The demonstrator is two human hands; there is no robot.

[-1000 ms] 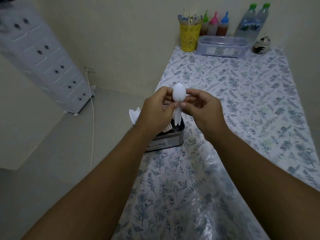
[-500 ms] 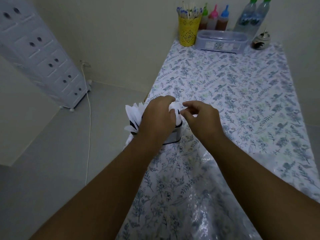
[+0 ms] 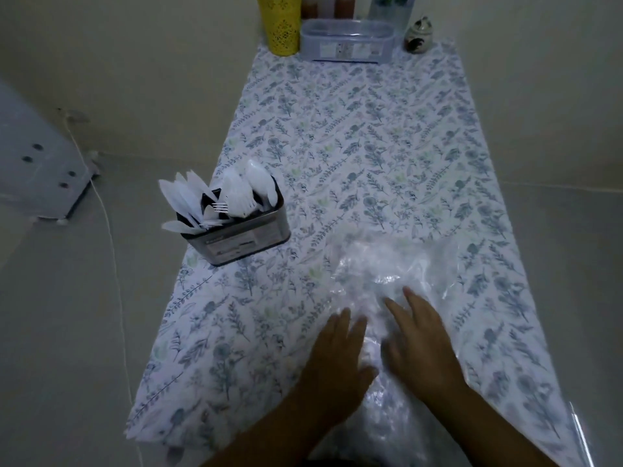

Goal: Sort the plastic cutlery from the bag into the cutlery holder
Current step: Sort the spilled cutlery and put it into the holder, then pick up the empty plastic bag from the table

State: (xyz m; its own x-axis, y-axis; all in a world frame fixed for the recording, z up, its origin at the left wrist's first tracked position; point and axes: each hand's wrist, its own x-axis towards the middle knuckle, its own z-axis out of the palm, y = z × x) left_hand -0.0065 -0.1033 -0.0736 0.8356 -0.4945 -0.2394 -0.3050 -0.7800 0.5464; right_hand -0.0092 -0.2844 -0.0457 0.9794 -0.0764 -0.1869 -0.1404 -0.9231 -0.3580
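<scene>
Head view is showing, at centre left of the frame, one dark rectangular metal cutlery holder [image 3: 251, 235] standing on the floral-patterned tablecloth [image 3: 371, 146]; white plastic knives, forks and spoons [image 3: 232, 193] are fanning out of it, too overlapped to count; at lower centre the left hand [image 3: 337, 352] is lying flat, fingers straight, holding nothing, touching the edge of one crumpled clear plastic bag [image 3: 387, 274]; just right of it the right hand [image 3: 418, 335] is spreading wide on the bag, gripping nothing; judging by this, another piece is being sought; next, fingers would need to enter the bag's mouth; remaining contents are blurred.
</scene>
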